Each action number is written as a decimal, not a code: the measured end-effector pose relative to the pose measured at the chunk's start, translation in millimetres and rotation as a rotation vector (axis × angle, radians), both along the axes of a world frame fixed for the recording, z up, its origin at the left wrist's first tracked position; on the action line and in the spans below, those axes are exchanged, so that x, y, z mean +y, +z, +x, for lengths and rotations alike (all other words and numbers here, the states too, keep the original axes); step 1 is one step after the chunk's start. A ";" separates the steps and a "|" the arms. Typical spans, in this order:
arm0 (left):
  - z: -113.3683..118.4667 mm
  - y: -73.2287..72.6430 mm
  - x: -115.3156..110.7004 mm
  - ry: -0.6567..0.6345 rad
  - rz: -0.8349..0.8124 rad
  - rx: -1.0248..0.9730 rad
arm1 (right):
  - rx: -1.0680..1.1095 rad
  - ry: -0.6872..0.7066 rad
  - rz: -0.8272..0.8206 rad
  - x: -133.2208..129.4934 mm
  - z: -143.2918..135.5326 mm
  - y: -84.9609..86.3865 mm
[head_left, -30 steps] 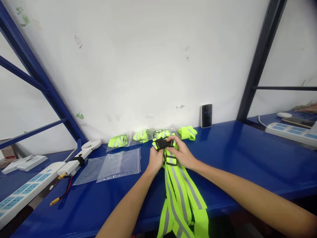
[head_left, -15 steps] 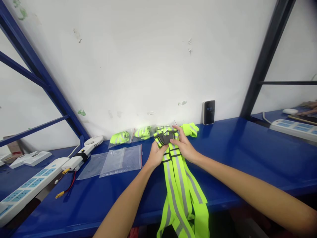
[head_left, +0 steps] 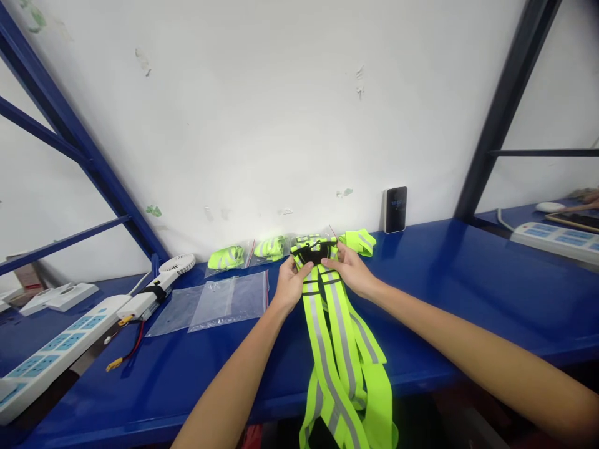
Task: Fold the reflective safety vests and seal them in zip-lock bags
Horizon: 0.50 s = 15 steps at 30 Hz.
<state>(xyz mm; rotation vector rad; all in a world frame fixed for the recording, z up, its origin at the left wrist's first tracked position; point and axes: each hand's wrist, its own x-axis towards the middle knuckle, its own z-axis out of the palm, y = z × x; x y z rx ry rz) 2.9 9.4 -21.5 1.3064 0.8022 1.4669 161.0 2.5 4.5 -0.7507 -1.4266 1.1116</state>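
Observation:
Between my hands is a neon-yellow reflective vest (head_left: 333, 324) made of straps with grey stripes. Its upper end has a black patch (head_left: 313, 254) and black bands. My left hand (head_left: 291, 282) pinches the left edge of this end, thumb on top. At the right edge, my right hand (head_left: 352, 268) grips it the same way, thumb near the black patch. The long straps run toward me over the table's front edge and hang below it. Behind the held end, part of a clear bag shows against the wall.
Bagged yellow rolls (head_left: 226, 257) and a loose folded yellow band (head_left: 359, 242) lie along the wall. Clear zip bags (head_left: 229, 302) rest left on the blue table (head_left: 435, 293). Further left are a white fan (head_left: 176, 264), a power strip (head_left: 60, 349) and wires. A small clock-like device (head_left: 395, 209) stands right.
My left hand has moved up slightly to the left edge, and my right hand has shifted a little right and down. The vest's end is now spread wider, with the dark patch facing me.

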 end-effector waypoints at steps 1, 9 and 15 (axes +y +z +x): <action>-0.2 -0.3 0.3 0.028 0.019 0.003 | -0.010 -0.009 0.023 0.9 0.9 -0.2; -0.6 -4.8 2.4 0.137 0.085 0.043 | -0.134 0.016 0.061 6.7 5.4 -11.0; -1.0 -4.1 4.0 0.116 0.040 0.028 | 0.098 0.067 -0.171 6.0 -1.1 -12.4</action>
